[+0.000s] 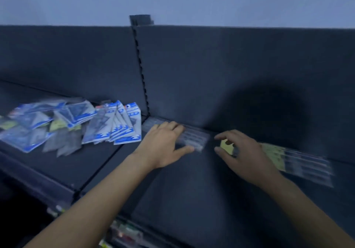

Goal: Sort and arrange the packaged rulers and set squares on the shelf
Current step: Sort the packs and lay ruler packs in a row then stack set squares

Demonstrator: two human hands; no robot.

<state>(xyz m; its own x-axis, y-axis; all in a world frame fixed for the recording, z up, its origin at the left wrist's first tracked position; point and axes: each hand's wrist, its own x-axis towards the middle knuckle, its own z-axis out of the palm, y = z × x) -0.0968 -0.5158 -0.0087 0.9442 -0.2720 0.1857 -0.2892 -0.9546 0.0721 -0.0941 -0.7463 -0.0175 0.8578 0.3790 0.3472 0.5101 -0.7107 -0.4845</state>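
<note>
On the dark shelf [182, 190] my left hand [165, 144] lies flat, fingers straight, on a clear pack of rulers [192, 138] against the back panel. My right hand [242, 151] grips the yellow header end of a second bundle of packaged rulers [299, 161], which stretches to the right and is blurred by motion. To the left, a row of blue-and-white set square packs [123, 124] leans upright. Beyond it lies a loose heap of set square packs [44, 124].
A slotted upright [141, 65] splits the dark back panel above the shelf joint. Bare shelf surface lies in front of both hands. A lower shelf with small colourful goods [123, 232] shows under the front edge.
</note>
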